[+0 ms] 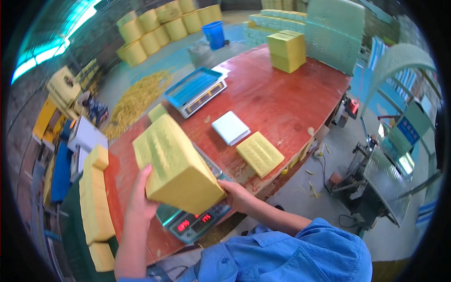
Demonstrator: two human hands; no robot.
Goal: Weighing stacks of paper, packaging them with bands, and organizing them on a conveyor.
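Note:
A thick yellow block (176, 160), looking like a stack of coarse paper with rows of pressed marks on its face, is held tilted between my hands. My left hand (142, 197) grips its left side, with the thumb up along the edge. Round the lower right corner curl the fingers of my right hand (235, 195). Below the block, and partly hidden by it, sits a digital scale (195, 228) with lit red digits. To the right lie a thinner yellow stack (260, 154) with the same marks and a white square pad (230, 128).
A second scale with a blue tray (195, 89) stands farther back on the red table (253, 94). Yellow blocks (287, 50) stand at its far end; more blocks (96, 202) line the left edge. A metal machine (376, 178) is at right, a blue bin (214, 35) behind.

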